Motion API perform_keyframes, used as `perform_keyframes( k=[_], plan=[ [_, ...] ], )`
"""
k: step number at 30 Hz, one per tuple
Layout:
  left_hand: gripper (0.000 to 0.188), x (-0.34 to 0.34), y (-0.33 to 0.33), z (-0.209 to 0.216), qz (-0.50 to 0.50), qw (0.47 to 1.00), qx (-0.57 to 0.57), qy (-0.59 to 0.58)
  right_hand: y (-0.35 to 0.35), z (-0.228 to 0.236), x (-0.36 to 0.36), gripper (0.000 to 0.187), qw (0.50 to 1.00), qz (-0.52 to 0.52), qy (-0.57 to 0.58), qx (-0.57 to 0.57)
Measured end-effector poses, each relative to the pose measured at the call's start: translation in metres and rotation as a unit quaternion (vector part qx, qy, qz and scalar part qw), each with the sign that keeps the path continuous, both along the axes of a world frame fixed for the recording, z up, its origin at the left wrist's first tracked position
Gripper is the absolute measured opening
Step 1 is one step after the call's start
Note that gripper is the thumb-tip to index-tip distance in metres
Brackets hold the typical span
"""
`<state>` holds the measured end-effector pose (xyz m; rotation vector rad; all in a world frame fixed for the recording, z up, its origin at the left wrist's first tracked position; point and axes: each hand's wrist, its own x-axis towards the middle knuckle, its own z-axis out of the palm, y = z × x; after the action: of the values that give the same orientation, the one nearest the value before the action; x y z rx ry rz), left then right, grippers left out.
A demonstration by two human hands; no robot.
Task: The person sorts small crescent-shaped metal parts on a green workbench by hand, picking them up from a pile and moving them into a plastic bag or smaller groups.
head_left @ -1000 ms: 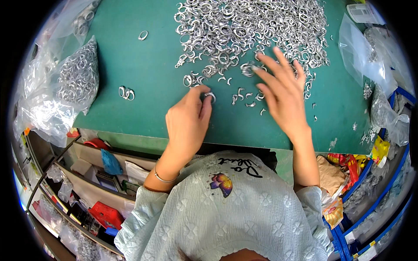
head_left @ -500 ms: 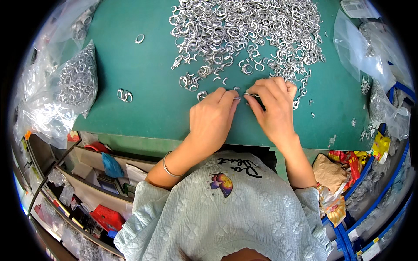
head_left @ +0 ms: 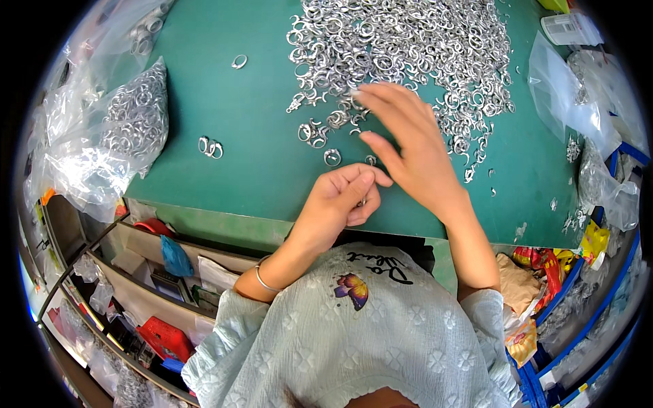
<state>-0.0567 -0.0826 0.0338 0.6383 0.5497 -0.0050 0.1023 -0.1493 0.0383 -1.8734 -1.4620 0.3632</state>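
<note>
My left hand (head_left: 340, 197) is closed near the table's front edge, thumb against fingers. Between them shows a bit of a small silver metal ring (head_left: 362, 202), mostly hidden. My right hand (head_left: 415, 146) is open, its fingers stretched over the near edge of a big pile of silver metal rings (head_left: 401, 41); nothing shows in its grasp. Just beyond my left hand lie a single ring (head_left: 332, 158) and another small metal piece (head_left: 371, 160). A small cluster of rings (head_left: 313, 133) sits between these and the pile.
On the green table (head_left: 252, 177), a pair of rings (head_left: 210, 147) and a lone ring (head_left: 239, 62) lie to the left. A clear bag of rings (head_left: 136, 112) stands at the left edge. Plastic bags (head_left: 571, 88) and small metal pieces (head_left: 575, 219) are at the right.
Both hands were pinching small pieces close together. My left hand has drawn back nearer the front edge, turned and closed; my right hand has opened and stretched toward the pile.
</note>
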Motion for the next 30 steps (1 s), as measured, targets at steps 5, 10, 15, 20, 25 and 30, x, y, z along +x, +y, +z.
perform_keyframes(
  k=[5, 10, 15, 20, 25, 30],
  plan=[
    [0.021, -0.007, 0.01, 0.004, 0.078, 0.964, 0.249, 0.061, -0.013, 0.001, 0.001, 0.027, 0.987, 0.024, -0.122, -0.098],
    [0.02, -0.008, 0.024, 0.0, 0.075, 0.77, 0.609, 0.173, -0.022, -0.006, 0.015, 0.03, 0.998, -0.034, -0.047, -0.038],
    [0.022, 0.011, 0.036, -0.001, 0.066, 0.677, 0.704, 0.205, 0.029, -0.011, 0.012, 0.048, 0.988, 0.031, -0.147, -0.04],
    [0.019, 0.001, 0.04, -0.001, 0.022, 0.665, 0.718, 0.204, -0.006, -0.001, 0.002, 0.049, 0.974, 0.125, -0.126, -0.142],
    [0.022, 0.0, 0.046, -0.002, 0.036, 0.689, 0.693, 0.208, -0.027, 0.008, 0.022, 0.04, 0.989, 0.12, -0.011, -0.09],
    [0.027, 0.02, 0.057, 0.001, 0.011, 0.615, 0.767, 0.186, 0.029, -0.007, 0.022, 0.051, 0.987, 0.049, -0.141, -0.055]
  ],
)
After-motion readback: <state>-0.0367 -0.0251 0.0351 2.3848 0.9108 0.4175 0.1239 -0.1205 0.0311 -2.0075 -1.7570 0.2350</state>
